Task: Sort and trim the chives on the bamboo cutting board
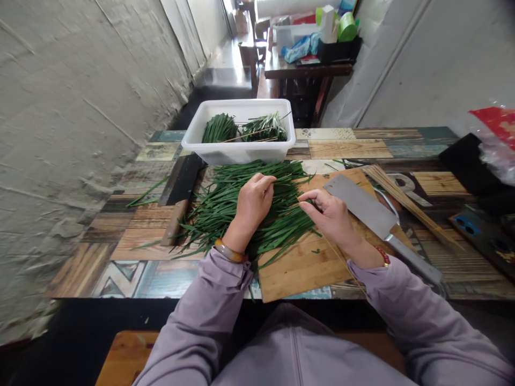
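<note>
A broad heap of garlic chives lies across the wooden cutting board. Over the middle of the heap is my left hand, its fingers curled and thumb pressed in; anything inside is hidden. My right hand, just to the right, pinches a thin bamboo skewer between thumb and fingers. That skewer slants back under my right wrist toward the table's front edge. A wide cleaver rests on the board's right side, handle toward me.
A white plastic tub behind the heap holds skewered chives. Left of the heap lies a dark-bladed knife with a wooden handle. A bundle of bamboo skewers lies right of the cleaver. A rough wall borders the left side.
</note>
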Demonstrator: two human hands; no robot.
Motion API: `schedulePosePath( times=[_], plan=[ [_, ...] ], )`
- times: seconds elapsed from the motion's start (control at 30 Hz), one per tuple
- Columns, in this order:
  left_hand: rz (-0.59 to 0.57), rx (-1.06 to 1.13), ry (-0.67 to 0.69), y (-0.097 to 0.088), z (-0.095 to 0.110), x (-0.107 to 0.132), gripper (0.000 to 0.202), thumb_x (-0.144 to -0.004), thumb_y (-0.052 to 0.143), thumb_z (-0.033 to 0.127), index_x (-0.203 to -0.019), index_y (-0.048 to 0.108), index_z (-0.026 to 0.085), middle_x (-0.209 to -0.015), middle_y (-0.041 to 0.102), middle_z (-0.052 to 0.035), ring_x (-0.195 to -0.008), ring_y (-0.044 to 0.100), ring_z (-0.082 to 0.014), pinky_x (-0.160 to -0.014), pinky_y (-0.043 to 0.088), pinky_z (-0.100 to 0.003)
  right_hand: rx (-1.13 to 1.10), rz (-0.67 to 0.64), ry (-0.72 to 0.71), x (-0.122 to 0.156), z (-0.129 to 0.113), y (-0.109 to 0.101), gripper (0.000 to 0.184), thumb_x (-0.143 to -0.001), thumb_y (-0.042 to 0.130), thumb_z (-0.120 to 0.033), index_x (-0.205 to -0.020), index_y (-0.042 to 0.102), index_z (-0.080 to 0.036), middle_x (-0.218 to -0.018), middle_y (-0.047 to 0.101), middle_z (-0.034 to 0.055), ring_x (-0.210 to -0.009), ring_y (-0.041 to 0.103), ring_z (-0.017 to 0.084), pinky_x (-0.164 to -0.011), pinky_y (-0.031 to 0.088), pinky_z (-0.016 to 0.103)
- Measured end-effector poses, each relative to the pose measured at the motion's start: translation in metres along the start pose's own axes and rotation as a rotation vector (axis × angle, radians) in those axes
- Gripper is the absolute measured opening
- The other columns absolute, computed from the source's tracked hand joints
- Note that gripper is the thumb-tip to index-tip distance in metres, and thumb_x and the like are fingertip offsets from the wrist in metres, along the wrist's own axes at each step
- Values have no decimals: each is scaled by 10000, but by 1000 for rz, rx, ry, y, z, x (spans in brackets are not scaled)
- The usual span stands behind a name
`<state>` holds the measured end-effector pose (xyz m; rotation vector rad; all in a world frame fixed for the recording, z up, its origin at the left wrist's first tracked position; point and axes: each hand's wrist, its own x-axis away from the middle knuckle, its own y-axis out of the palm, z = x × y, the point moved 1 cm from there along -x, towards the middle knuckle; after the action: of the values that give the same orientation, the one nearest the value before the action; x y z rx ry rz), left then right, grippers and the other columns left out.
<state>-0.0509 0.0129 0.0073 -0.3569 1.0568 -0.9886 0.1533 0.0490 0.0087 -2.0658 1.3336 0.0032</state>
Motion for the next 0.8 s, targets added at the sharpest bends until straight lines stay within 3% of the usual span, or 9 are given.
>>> schedulePosePath(
  times=[0.2,0.43,0.8],
  plan=[
    [-20,200,-122,-1,5,-3,170,-824,527,100,-845,678,174,-775,657,-22,-725,593,-145,-698,476,-263,-9,0,8,0,-2,-1,154,-894,606,-336,-910,701,-215,-659,620,-11,-590,533,140,-580,393,279],
    [-163,468,-248,3,16,0,126,-835,597,253,-816,691,172,-662,631,16,-593,540,-111,-583,436,-234,-36,-12,26,-2,-3,-2,200,-900,596,-343,-974,725,-209,-713,651,7,-658,578,155,-595,407,280],
    [-234,513,-207,6,26,3,137,-812,604,213,-835,727,157,-698,660,-2,-620,552,-112,-572,424,-220,-56,-14,48,-3,-3,-3,204,-895,608,-351,-970,725,-201,-711,647,8,-654,571,149,-591,407,277]
  ],
)
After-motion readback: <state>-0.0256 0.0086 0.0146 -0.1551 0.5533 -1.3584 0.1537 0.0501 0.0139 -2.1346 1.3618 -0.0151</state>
